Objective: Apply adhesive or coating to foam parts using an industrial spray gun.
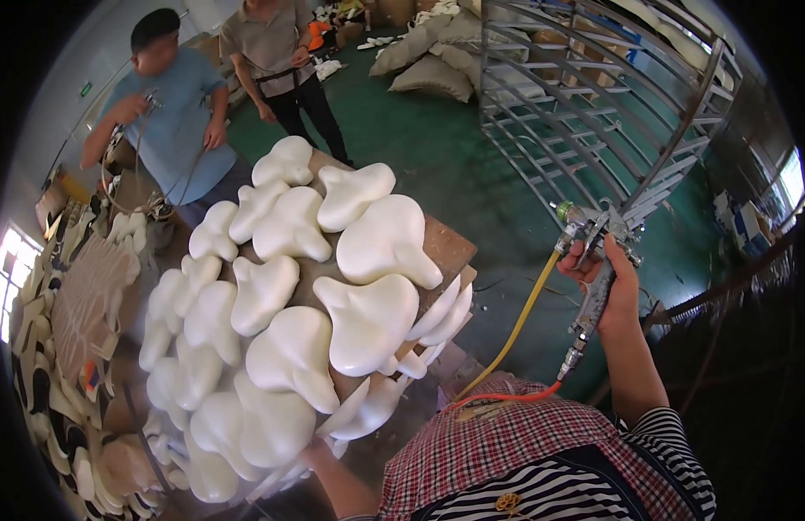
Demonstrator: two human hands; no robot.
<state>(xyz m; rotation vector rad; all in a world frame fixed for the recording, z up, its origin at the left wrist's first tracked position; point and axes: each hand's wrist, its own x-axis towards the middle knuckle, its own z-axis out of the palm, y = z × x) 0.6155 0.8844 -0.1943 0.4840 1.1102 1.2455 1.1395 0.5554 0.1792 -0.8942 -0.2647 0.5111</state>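
Note:
My right hand [622, 282] is closed round the handle of a metal spray gun [598, 293], held up at the right. A yellow hose [525, 311] and an orange-red hose [511, 397] run from the gun toward my body. My left hand [316, 453] reaches to the near edge of a stack of boards, its fingers hidden behind smooth white saddle-shaped pieces. Many such white pieces [289, 356] lie spread over the brown top board [450, 243]. More of them show on a level beneath, along the right edge.
An empty-shelved metal rack [593, 113] stands at the far right on the green floor [420, 139]. Pale sacks [437, 69] are piled behind. A person in blue [172, 130] holds another spray gun; a second person [272, 61] stands beside. Parts are heaped at left [46, 373].

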